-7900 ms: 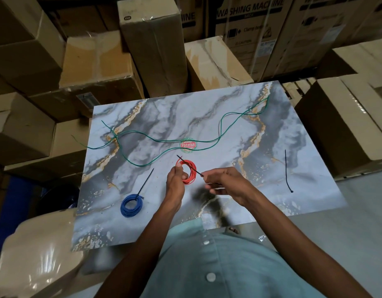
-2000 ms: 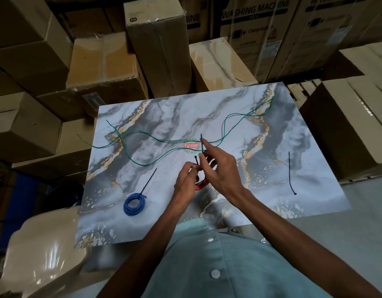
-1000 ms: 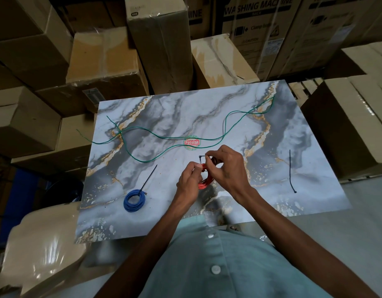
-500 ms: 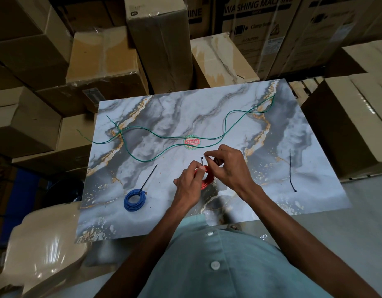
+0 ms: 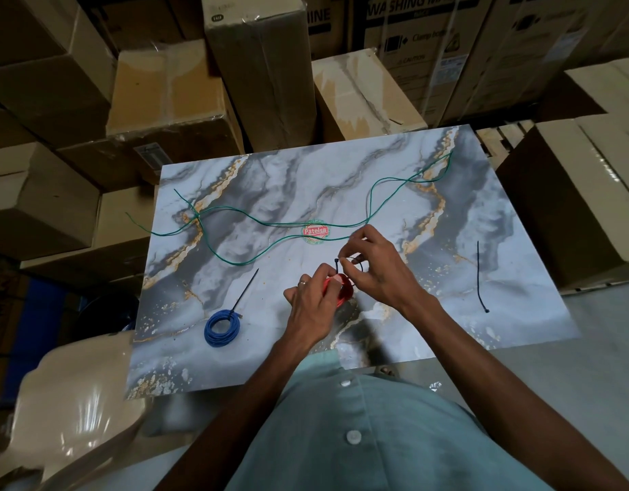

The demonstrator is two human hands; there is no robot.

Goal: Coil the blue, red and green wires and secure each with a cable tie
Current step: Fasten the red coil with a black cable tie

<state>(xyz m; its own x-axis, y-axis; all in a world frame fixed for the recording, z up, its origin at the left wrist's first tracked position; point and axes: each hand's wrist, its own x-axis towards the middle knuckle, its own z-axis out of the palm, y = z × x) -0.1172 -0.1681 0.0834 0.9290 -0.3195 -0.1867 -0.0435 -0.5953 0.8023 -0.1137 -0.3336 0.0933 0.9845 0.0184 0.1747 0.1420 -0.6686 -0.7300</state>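
My left hand grips the red wire coil just above the marble board, near its front middle. A black cable tie loops round the coil, and my right hand pinches it beside its head. The blue wire coil lies on the board at the front left, bound by a black tie whose long tail sticks up and to the right. The green wire sprawls loose across the far half of the board.
A spare black cable tie lies straight near the board's right edge. A round "Patelsa" sticker marks the board's centre. Cardboard boxes crowd the back and both sides. A wrapped object sits at the lower left.
Over the last second my right hand has kept working the tie at the red coil with small finger shifts. The coil, the blue coil and the green wire have stayed put.
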